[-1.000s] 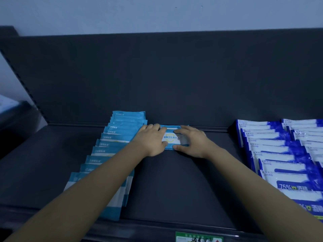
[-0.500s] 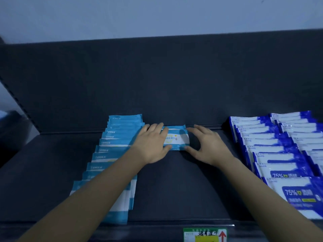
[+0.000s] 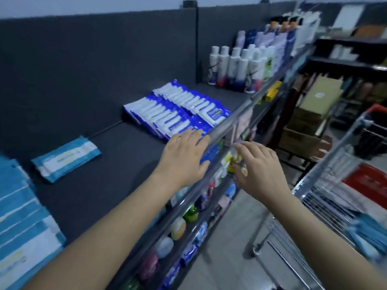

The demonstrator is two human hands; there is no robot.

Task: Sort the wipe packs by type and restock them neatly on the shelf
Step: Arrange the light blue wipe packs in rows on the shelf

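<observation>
We see the left hand (image 3: 184,158) reaching palm down over the front part of the shelf (image 3: 117,164). Its grip is apart, the fingers straight and spread, and it holds nothing. The fingertips lie over the nearest of the dark blue packs (image 3: 178,109), at the shelf's front lip; we cannot tell whether they touch it. Those packs stand in two overlapping rows that run back toward the rear panel.

The right hand (image 3: 259,168) is off the shelf, in the air just past its front lip and beside the left hand. Its grip is also apart, the fingers loosely bent, with nothing in it that we can make out; the picture is blurred there.

The single light blue pack (image 3: 67,159) lies flat on the shelf near the rear panel, well apart from both hands and to the left of them. Bare shelf lies between it and the left hand. Nearer us, at the left edge, is the row of light blue packs (image 3: 23,222), overlapping one another, just beside the single pack.

Beyond the dark blue packs stand white bottles (image 3: 234,68). To the right is a wire cart (image 3: 335,162) with teal packs (image 3: 364,233) inside, below the right forearm.
</observation>
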